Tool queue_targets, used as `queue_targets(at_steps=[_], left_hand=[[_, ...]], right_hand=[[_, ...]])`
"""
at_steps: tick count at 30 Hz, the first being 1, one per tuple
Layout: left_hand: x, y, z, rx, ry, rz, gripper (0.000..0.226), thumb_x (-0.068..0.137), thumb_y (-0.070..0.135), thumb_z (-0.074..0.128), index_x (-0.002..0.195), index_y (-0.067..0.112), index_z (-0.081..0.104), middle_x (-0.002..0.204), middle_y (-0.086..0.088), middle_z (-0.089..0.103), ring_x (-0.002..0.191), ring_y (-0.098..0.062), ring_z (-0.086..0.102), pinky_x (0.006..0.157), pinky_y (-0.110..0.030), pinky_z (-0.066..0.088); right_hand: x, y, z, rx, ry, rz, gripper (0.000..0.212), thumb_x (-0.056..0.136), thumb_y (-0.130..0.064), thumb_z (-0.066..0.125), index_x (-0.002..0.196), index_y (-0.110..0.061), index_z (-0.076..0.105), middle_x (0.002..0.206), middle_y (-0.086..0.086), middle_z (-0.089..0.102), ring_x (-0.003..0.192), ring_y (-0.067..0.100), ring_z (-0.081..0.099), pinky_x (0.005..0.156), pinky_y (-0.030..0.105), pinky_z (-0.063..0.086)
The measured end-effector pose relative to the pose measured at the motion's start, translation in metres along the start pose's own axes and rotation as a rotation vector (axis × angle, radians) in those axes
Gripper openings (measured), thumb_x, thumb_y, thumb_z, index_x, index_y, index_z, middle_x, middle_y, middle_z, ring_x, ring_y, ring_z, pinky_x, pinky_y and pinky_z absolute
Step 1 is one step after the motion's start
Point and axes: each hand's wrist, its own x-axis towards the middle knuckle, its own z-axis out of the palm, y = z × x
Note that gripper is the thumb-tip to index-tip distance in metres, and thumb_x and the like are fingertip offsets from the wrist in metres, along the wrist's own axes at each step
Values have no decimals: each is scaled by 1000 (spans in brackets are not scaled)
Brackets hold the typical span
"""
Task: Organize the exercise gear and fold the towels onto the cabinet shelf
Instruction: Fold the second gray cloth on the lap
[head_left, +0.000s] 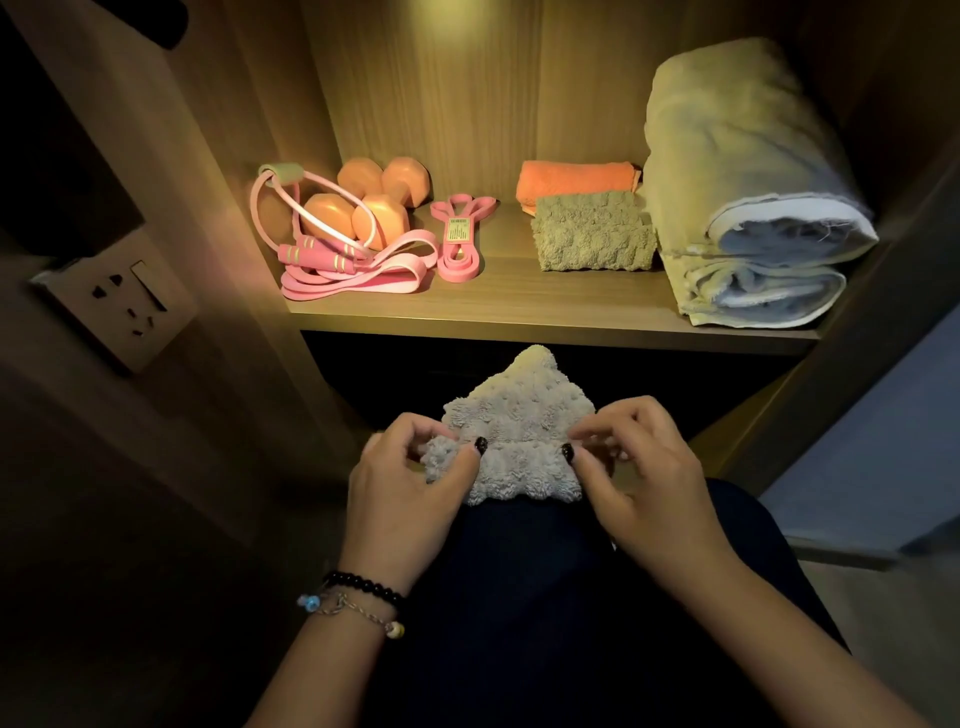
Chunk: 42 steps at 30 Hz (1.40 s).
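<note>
Shelf, lit, wooden, inside a cabinet, is carrying all stored items.

Left of shelf: two dumbbells, orange, are lying together near the back corner. A tube loop, pink with a pale foam grip, is draped over and around the front dumbbell. A jump rope, pink handles, is resting on a flat band just in front of the dumbbells. A second band, pink, labelled, is lying just right of that pile.

Right of shelf: an orange towel, folded, is sitting at the back; a shaggy towel, folded, is lying in front of it and touching it. A big towel, folded in a thick bundle, is filling the right end, beside both.

Below the shelf's front edge: a small towel, shaggy, pale, is lying on the person's dark lap, partly folded with one corner pointing toward the shelf.

Left hand is pinching the small towel's left edge between thumb and fingers. Right hand is pinching its right edge likewise.
</note>
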Motion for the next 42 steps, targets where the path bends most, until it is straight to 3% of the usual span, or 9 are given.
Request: queue_targets(at_steps=[4, 8, 14, 17, 19, 25, 30, 35, 42], left_hand=[[-2, 6, -5, 94, 29, 210, 27, 76, 3, 73, 78, 30, 72, 94, 14, 56, 96, -4, 53, 79, -7, 41], [-10, 4, -7, 206, -8, 427, 30, 81, 4, 67, 87, 33, 76, 93, 21, 66, 94, -4, 58, 80, -42, 51], [-8, 1, -19, 61, -146, 384, 28, 78, 31, 53, 98, 34, 73, 100, 21, 65, 102, -7, 60, 87, -30, 51], [-5, 3, -18, 72, -230, 365, 33, 75, 38, 57, 104, 34, 72, 105, 19, 62, 106, -8, 57, 88, -12, 43], [-4, 1, -16, 104, -257, 360, 36, 75, 41, 58, 109, 37, 68, 107, 20, 61, 107, -8, 55, 91, -20, 44], [-5, 1, -17, -11, -173, 288, 21, 76, 37, 68, 97, 42, 69, 101, 22, 63, 96, -5, 60, 83, -15, 44], [-8, 7, -17, -226, -75, 79, 15, 69, 37, 80, 81, 30, 73, 91, 12, 71, 91, -5, 66, 77, -18, 50], [2, 11, -11, -230, -24, -39, 21, 68, 40, 79, 77, 24, 69, 79, 14, 70, 78, 7, 61, 64, -6, 44], [16, 1, 5, -15, 121, -11, 24, 69, 45, 76, 78, 33, 58, 94, 15, 52, 96, -8, 51, 86, -32, 46]], right_hand=[[-11, 8, -2, -219, -64, -331, 23, 82, 0, 63, 102, -6, 70, 101, 6, 61, 94, 23, 57, 75, 38, 45], [-19, 12, -5, -192, -154, -329, 39, 81, -3, 58, 119, -7, 66, 115, 6, 61, 109, 22, 56, 86, 38, 44], [-8, 5, -1, -161, -238, -239, 40, 84, -18, 57, 123, -12, 61, 119, -2, 59, 114, 16, 54, 94, 36, 46], [3, 2, 3, -148, -247, -192, 35, 79, -18, 52, 113, -15, 61, 107, -5, 59, 101, 15, 54, 87, 36, 46], [10, 0, 4, -134, -237, -182, 32, 77, -21, 49, 106, -15, 62, 94, -9, 56, 87, 8, 49, 80, 31, 44], [15, -1, -7, 48, -295, -69, 35, 78, -30, 49, 109, -24, 64, 97, -14, 61, 92, 6, 59, 82, 28, 47], [4, -1, -14, 330, -287, 109, 35, 77, -37, 51, 108, -30, 65, 107, -20, 64, 104, -2, 59, 81, 6, 42], [8, 1, -7, 330, -155, 182, 26, 85, -19, 69, 109, -30, 65, 100, -17, 61, 86, 7, 59, 75, 16, 48], [9, 0, 15, 8, 27, 7, 27, 80, -4, 72, 101, -21, 73, 98, -5, 60, 92, 11, 57, 76, 28, 50]])
